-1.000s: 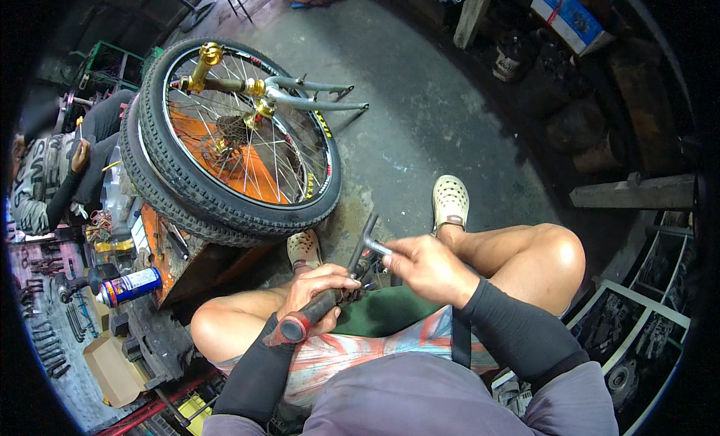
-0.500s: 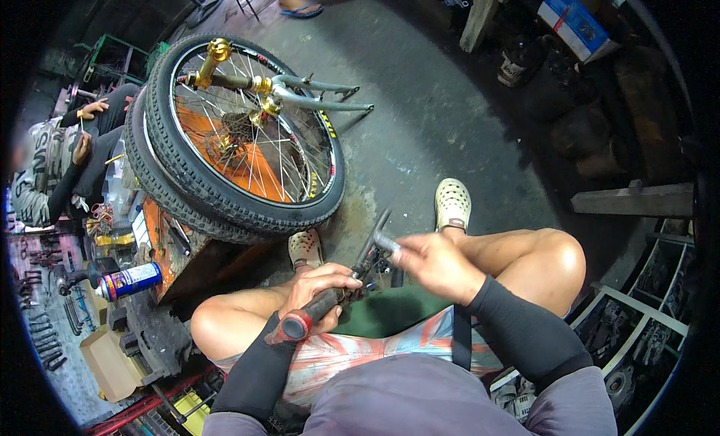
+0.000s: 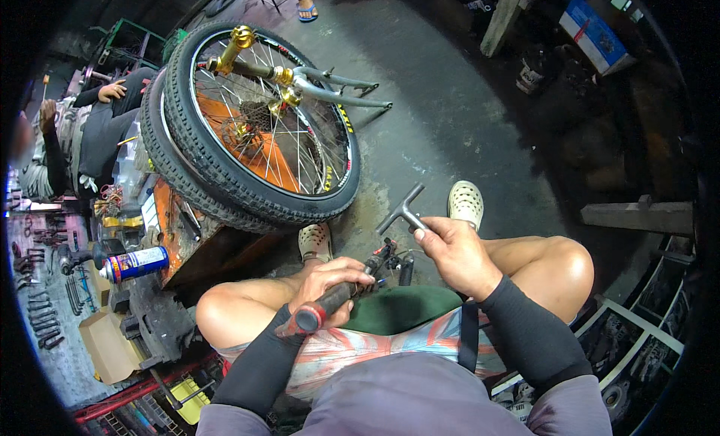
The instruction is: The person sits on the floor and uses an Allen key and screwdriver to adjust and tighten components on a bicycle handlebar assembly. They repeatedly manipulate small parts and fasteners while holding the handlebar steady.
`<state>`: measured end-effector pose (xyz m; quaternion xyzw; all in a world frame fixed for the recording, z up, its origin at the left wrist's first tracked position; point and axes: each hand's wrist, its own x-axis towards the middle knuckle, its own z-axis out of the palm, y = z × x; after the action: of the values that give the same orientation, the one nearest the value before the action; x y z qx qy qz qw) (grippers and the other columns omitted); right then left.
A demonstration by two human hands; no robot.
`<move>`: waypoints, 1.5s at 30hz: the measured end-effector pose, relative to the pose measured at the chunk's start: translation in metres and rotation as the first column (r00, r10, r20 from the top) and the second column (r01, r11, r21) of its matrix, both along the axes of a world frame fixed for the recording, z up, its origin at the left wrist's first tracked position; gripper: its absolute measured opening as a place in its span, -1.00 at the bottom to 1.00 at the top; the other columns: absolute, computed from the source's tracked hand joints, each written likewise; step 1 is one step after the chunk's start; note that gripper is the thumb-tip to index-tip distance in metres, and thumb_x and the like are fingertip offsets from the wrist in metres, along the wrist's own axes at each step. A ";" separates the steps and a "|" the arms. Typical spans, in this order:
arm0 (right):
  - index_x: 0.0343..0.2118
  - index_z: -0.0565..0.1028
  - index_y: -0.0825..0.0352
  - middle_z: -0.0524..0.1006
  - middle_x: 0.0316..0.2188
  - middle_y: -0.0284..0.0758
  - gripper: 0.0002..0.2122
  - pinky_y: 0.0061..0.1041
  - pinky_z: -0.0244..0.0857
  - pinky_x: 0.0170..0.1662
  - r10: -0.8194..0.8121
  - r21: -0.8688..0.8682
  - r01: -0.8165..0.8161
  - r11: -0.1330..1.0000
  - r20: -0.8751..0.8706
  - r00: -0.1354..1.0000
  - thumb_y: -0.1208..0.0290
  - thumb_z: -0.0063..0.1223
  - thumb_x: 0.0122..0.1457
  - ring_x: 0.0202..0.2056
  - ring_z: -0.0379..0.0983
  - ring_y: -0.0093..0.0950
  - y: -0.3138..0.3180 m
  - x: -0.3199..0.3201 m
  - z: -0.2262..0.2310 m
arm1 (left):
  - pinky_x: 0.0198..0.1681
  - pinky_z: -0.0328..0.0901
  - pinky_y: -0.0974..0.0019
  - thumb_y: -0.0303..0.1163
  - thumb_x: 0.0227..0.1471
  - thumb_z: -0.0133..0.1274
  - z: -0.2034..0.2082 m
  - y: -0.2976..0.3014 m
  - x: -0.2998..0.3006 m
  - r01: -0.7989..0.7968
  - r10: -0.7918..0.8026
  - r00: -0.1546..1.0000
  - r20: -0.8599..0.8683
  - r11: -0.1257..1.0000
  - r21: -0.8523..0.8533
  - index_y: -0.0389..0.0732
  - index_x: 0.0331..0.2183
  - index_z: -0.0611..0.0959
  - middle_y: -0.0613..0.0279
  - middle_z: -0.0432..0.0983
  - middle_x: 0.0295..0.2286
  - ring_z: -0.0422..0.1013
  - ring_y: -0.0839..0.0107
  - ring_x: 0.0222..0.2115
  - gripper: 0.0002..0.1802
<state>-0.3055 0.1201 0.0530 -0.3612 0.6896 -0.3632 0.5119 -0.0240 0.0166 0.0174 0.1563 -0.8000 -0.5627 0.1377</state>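
My left hand [image 3: 330, 286] is wrapped round a black bicycle handlebar [image 3: 339, 295] above my lap, its near end capped in worn red. At the far end of the bar sit small clamp or lever parts [image 3: 387, 250] and cables, partly hidden by my fingers. My right hand [image 3: 463, 262] grips a grey metal T-handle wrench [image 3: 409, 211] by its stem, the crossbar pointing away from me. The wrench is held up over the floor, apart from the handlebar. A green cloth or pad [image 3: 405, 310] lies between my thighs.
Two bicycle wheels [image 3: 330, 203] lean at an orange workbench [image 3: 176, 256], with a gold-and-grey fork [image 3: 330, 91] across them. A blue spray can [image 3: 139, 264], hand tools and an open cardboard box [image 3: 111, 347] are at left. Another person [image 3: 97, 143] sits behind. A metal rack [image 3: 630, 323] stands right.
My right hand has lifted the T-handle wrench up and away from the handlebar. My left hand keeps its hold. The other person has raised one hand, and the view has shifted slightly.
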 end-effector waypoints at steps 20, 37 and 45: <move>-0.02 0.62 0.46 0.65 -0.40 0.00 -0.68 -0.18 0.45 -0.18 0.210 -0.002 -0.210 0.978 -0.001 0.978 0.28 0.07 0.41 -0.32 0.65 -0.15 0.011 0.011 -0.007 | 0.02 0.48 0.15 -0.51 -0.32 0.18 0.003 -0.001 0.006 0.016 -0.016 0.999 0.029 1.000 0.016 -0.25 -0.03 0.74 -0.09 0.61 -0.11 0.60 0.05 -0.11 -0.36; -0.07 0.57 0.46 0.54 -0.45 -0.23 -0.73 -0.35 0.38 -0.32 -0.102 -0.093 0.096 0.991 -0.057 0.993 0.32 0.07 0.42 -0.42 0.51 -0.44 -0.004 -0.008 -0.010 | 0.08 0.42 0.08 -0.36 -0.14 0.15 -0.002 -0.003 0.004 -0.184 0.190 0.980 -0.060 0.979 0.090 -0.35 -0.07 0.72 -0.09 0.64 -0.11 0.55 0.02 -0.04 -0.47; -0.19 0.51 0.52 0.54 -0.46 -0.13 -0.74 -0.25 0.38 -0.22 -0.005 -0.059 0.001 0.998 -0.079 0.997 0.33 0.03 0.40 -0.35 0.52 -0.30 0.004 0.001 -0.026 | 0.24 0.30 0.04 -0.19 -0.09 0.18 -0.015 -0.006 0.015 -0.389 0.390 0.920 0.052 0.881 0.268 -0.36 0.01 0.67 -0.04 0.60 -0.01 0.49 0.12 0.05 -0.36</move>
<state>-0.3043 0.1242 0.0272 -0.3893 0.6989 -0.3695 0.4727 -0.0090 0.0103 0.0021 0.3301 -0.6667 -0.6288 0.2262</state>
